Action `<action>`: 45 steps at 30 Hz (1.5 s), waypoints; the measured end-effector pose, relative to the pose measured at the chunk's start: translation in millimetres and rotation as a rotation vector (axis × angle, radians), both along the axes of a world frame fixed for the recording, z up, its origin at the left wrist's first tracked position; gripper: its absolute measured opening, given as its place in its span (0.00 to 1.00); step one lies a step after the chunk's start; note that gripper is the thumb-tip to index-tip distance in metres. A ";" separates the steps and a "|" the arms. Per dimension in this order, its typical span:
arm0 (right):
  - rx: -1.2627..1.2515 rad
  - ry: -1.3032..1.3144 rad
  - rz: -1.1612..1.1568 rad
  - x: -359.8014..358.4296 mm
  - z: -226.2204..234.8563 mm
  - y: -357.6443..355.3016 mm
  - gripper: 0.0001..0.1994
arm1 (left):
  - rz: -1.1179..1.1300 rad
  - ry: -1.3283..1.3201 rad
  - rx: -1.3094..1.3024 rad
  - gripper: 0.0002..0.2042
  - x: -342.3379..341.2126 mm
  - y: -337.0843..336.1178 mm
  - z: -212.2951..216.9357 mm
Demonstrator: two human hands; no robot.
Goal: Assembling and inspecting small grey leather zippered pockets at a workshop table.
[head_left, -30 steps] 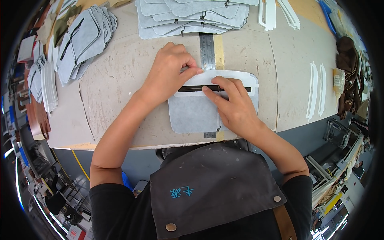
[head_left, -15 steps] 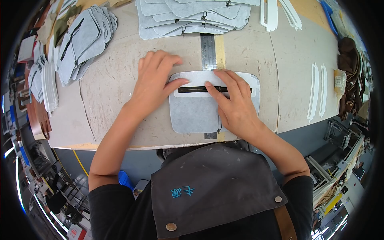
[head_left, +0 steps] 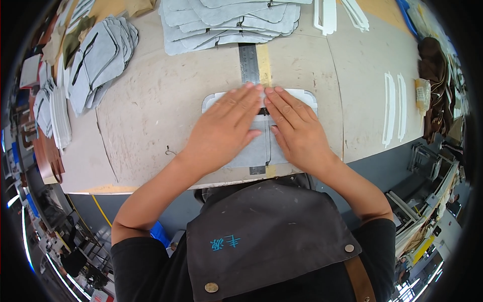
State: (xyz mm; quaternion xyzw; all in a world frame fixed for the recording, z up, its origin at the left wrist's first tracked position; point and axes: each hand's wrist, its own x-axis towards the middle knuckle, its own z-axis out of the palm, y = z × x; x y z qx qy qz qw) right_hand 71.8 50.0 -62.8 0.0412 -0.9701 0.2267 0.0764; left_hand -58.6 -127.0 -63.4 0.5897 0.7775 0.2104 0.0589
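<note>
Both my hands have slid together since before: left hand (head_left: 226, 128) and right hand (head_left: 297, 131) press flat, fingers spread, grasping nothing, on the grey fabric panel (head_left: 251, 153) over the steel ruler (head_left: 249, 63).

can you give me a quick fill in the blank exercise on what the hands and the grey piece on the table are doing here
1. Both hands, left hand and right hand, lie ____ on the grey piece, fingers stretched out.
2. The metal ruler runs from the stack of grey pieces and passes ____ the hands.
3. Two white frames lie to the person's ____ of the hands.

Missing words: flat; under; right
</note>
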 end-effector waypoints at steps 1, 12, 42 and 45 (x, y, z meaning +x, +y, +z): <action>0.031 -0.022 0.007 -0.3 -0.2 -0.3 0.27 | -0.020 -0.019 0.010 0.30 3.9 4.7 -2.3; 0.074 -0.093 0.099 6.5 6.9 26.6 0.27 | 0.020 0.064 -0.194 0.31 -13.8 -44.0 8.9; 0.049 -0.001 -0.017 45.9 17.0 59.3 0.24 | 0.013 0.092 -0.074 0.23 -21.3 -73.4 10.9; 0.045 0.037 -0.012 47.1 14.9 56.3 0.24 | 0.041 0.104 -0.094 0.23 -18.6 -74.8 8.2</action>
